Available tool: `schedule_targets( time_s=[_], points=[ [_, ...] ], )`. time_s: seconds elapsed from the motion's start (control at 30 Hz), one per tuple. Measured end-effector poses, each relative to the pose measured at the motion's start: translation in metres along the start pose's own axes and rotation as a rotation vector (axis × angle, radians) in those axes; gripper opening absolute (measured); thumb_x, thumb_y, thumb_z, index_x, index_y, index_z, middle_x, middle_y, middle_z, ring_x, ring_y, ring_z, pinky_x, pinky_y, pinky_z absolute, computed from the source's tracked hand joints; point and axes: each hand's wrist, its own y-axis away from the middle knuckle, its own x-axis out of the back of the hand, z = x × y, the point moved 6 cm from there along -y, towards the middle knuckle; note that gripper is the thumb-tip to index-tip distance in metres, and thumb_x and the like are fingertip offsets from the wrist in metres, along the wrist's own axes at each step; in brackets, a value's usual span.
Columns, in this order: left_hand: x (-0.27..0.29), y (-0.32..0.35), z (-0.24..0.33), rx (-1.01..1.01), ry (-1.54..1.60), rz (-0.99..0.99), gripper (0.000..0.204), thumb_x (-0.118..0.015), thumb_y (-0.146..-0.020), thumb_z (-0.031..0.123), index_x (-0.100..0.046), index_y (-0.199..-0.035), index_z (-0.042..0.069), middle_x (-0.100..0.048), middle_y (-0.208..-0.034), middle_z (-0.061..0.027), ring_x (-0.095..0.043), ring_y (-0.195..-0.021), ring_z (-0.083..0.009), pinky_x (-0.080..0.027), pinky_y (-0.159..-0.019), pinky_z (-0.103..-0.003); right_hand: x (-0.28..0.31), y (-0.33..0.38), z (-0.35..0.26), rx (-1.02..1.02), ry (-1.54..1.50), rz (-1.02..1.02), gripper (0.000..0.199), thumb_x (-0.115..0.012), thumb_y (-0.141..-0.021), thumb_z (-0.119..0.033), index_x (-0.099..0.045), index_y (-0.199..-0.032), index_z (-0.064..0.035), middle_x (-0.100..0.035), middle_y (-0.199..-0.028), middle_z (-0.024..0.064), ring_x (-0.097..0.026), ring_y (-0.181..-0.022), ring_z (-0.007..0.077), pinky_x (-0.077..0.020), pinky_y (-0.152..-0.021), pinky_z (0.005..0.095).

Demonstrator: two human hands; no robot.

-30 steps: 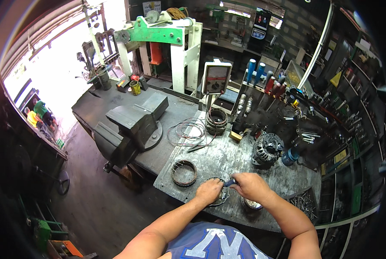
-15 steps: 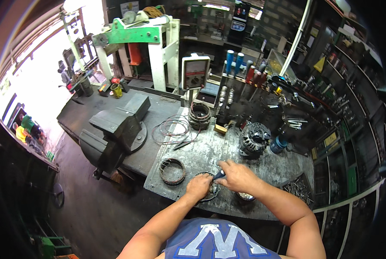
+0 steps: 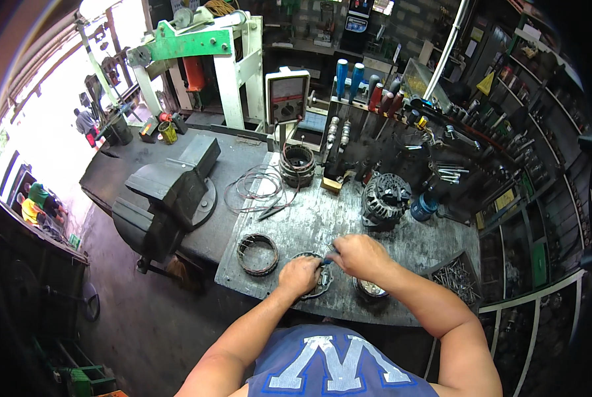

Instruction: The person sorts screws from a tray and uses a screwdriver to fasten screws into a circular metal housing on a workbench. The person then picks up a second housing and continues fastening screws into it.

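My left hand [image 3: 300, 275] is closed on a round metal alternator end housing [image 3: 323, 284] near the bench's front edge, its fingers over the rim. From the right, my right hand [image 3: 361, 255] grips a blue-handled tool [image 3: 326, 261] above the same housing. The tool's tip is hidden by my fingers. A dark stator ring [image 3: 257, 255] lies flat to the left. Under my right wrist sits a round metal part [image 3: 370, 289], partly covered by the arm. Farther back stands an alternator [image 3: 385, 202] with a finned casing.
A large bench vise [image 3: 170, 188] stands to the left. Behind are a coil of thin cable [image 3: 259, 192], a wound stator [image 3: 297, 165], an analog meter [image 3: 287, 98] and a rack of screwdrivers [image 3: 375, 96]. A blue can [image 3: 423, 208] and a tray of bolts [image 3: 455, 278] are at right.
The view has shifted slightly, so the bench sits a little higher and more to the left. The blue handle shows less and its angle has changed; both hands stay at the housing.
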Motion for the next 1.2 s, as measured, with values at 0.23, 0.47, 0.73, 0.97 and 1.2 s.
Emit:
schedule_targets(
  time_s=[0.23,0.47,0.73,0.97,1.2],
  points=[
    [0.001,-0.001,0.001,0.039,-0.068,-0.073,0.024,-0.070,-0.103,0.026,-0.080,-0.120,0.012,-0.081,-0.109,-0.0135,-0.077,-0.105,-0.0374,-0.061,-0.093,-0.054,-0.007,-0.001,-0.002,0.149,-0.092,-0.047,0.040,-0.079,-0.102,-0.032,-0.069,-0.117,0.0038,-0.072,-0.101,0.0254,-0.075,-0.100,0.0490,-0.0617,-0.088,0.0576],
    [-0.012,0.003,-0.006,0.022,-0.057,-0.004,0.024,-0.070,-0.098,0.019,-0.081,-0.119,0.017,-0.082,-0.110,-0.0133,-0.079,-0.105,-0.0367,-0.064,-0.089,-0.052,-0.003,-0.005,0.009,-0.066,0.029,-0.131,0.049,-0.074,-0.102,-0.047,-0.077,-0.097,0.0020,-0.078,-0.095,0.0292,-0.076,-0.091,0.0491,-0.0607,-0.082,0.0599],
    [-0.017,0.009,-0.004,0.005,-0.048,0.026,0.026,-0.067,-0.101,0.022,-0.077,-0.124,0.013,-0.081,-0.115,-0.0103,-0.077,-0.111,-0.0328,-0.063,-0.094,-0.049,-0.018,0.002,0.006,-0.058,0.143,-0.236,0.025,-0.080,-0.100,-0.026,-0.073,-0.114,-0.0054,-0.072,-0.101,0.0232,-0.076,-0.098,0.0475,-0.0624,-0.088,0.0558],
    [-0.018,0.014,-0.002,-0.030,-0.039,0.050,0.028,-0.066,-0.103,0.024,-0.075,-0.126,0.013,-0.080,-0.117,-0.0089,-0.076,-0.113,-0.0319,-0.062,-0.096,-0.050,-0.011,0.007,-0.008,0.315,0.162,-0.290,0.028,-0.073,-0.104,-0.029,-0.073,-0.109,-0.0016,-0.078,-0.110,0.0229,-0.078,-0.106,0.0437,-0.0641,-0.086,0.0559],
    [-0.023,0.015,-0.001,-0.066,-0.076,0.071,0.020,-0.062,-0.101,0.019,-0.073,-0.114,0.010,-0.079,-0.111,-0.0098,-0.076,-0.109,-0.0311,-0.061,-0.095,-0.047,-0.017,-0.019,-0.016,0.043,0.285,-0.565,0.041,-0.072,-0.105,-0.041,-0.081,-0.098,-0.0019,-0.081,-0.098,0.0247,-0.080,-0.100,0.0435,-0.0644,-0.089,0.0547]
  ],
)
